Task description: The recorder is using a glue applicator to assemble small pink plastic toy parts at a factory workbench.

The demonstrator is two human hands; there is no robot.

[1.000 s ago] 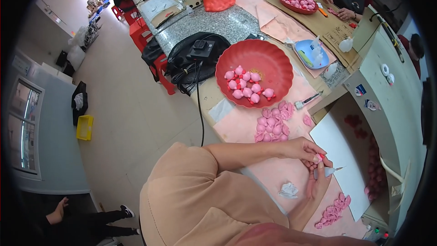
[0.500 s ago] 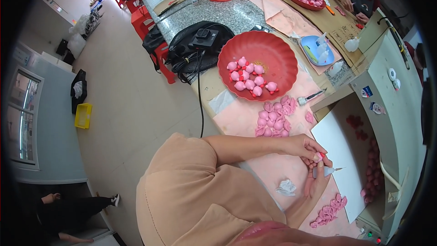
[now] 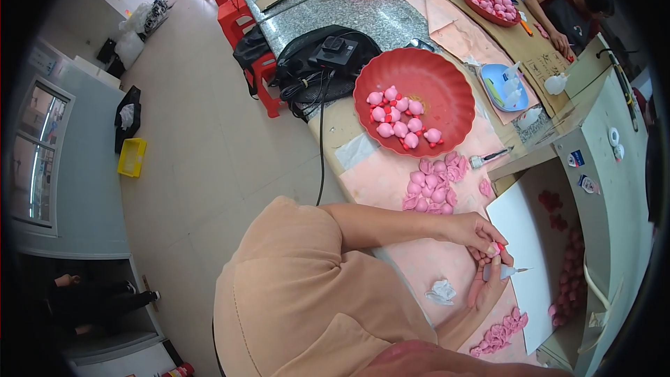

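Note:
A small pink and red figure (image 3: 496, 248) is pinched in the fingers of my left hand (image 3: 472, 230). Close below, my right hand (image 3: 488, 292) is closed around a small white squeeze bottle (image 3: 496, 273) with a thin needle tip that points right. The right thumb reaches up to the figure, so both hands meet there. Behind the left forearm lies a cluster of pink rounded pieces and petal-like bits (image 3: 431, 185). More flat pink pieces (image 3: 501, 334) lie near the right forearm, and a crumpled white tissue (image 3: 441, 292) rests beside it.
A red scalloped bowl (image 3: 453, 108) holds several pink figures. Right of my hands stands a box-like cabinet (image 3: 614, 188) with a white board (image 3: 520, 237) and pink pieces inside. A needle-tipped bottle (image 3: 488, 158) and blue tray (image 3: 497, 101) lie beyond. Another person (image 3: 558, 21) works opposite.
The whole view has shifted slightly, moving most things rightward in the picture. Both hands keep hold of the figure and the bottle in nearly the same pose.

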